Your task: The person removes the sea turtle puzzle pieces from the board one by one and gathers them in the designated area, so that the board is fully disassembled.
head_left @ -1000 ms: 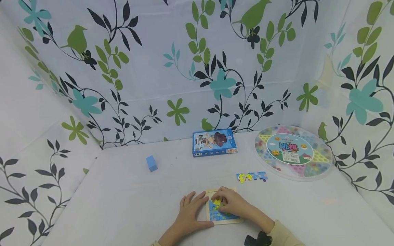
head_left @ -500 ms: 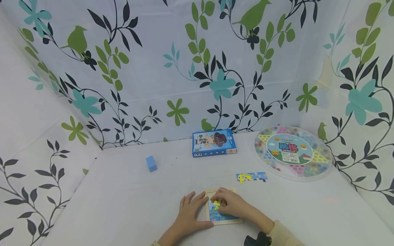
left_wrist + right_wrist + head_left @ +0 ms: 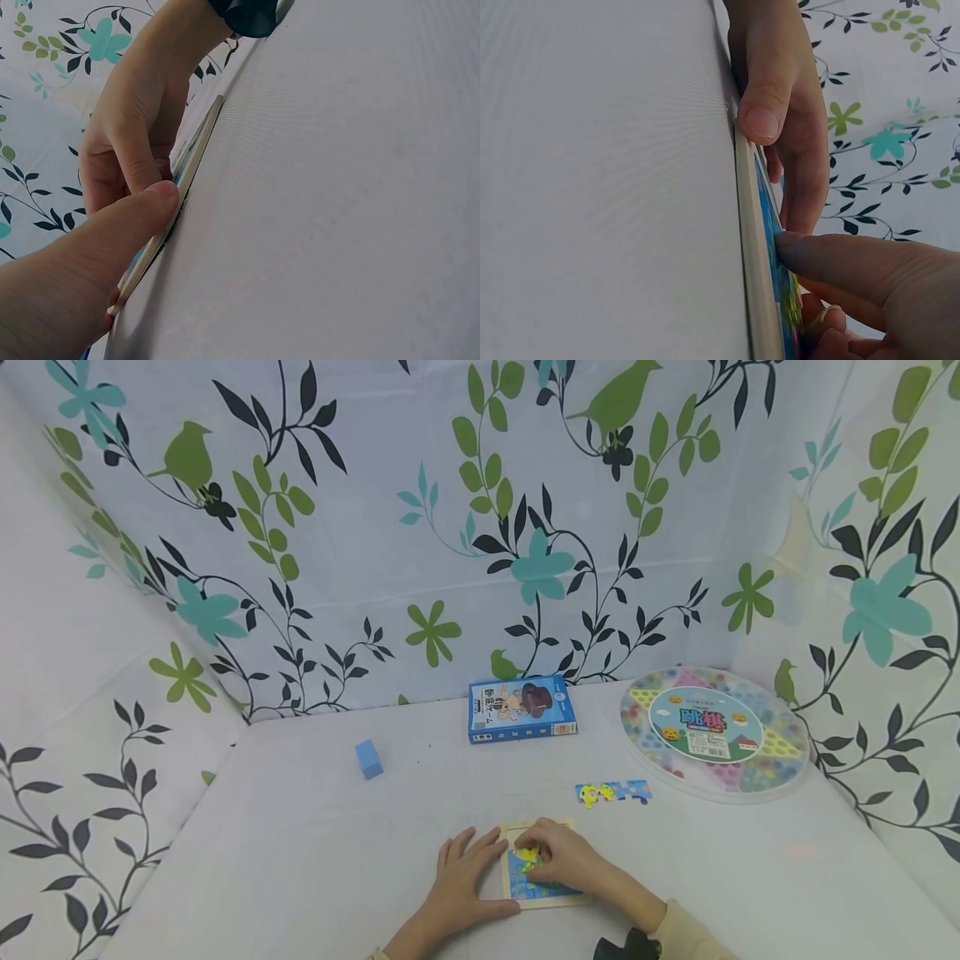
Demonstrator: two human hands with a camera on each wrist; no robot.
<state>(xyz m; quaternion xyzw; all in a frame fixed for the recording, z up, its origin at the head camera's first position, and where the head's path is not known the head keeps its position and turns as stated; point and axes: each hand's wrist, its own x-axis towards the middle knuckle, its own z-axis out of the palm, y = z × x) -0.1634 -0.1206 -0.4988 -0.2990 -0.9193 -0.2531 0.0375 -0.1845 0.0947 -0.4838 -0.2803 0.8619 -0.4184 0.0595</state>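
Note:
A wooden-framed jigsaw tray lies near the table's front, holding blue and yellow pieces. My left hand steadies it, fingers spread along the left edge and thumb at the near-left corner. In the right wrist view the left hand has its thumb on the wooden rim. Over the tray, my right hand has bent fingers and thumb pinching at a yellow puzzle piece, partly covered by them. The right thumb touches the picture surface. The left wrist view shows the right hand beyond the rim.
A joined strip of puzzle pieces lies behind the tray to the right. Farther back are a blue box and a round board-game package. A small blue block sits to the left. Patterned cloth hangs behind the table.
The right thumb has shifted slightly left over the puzzle, and the right forearm has moved a little with it. The left hand and the tray look unmoved.

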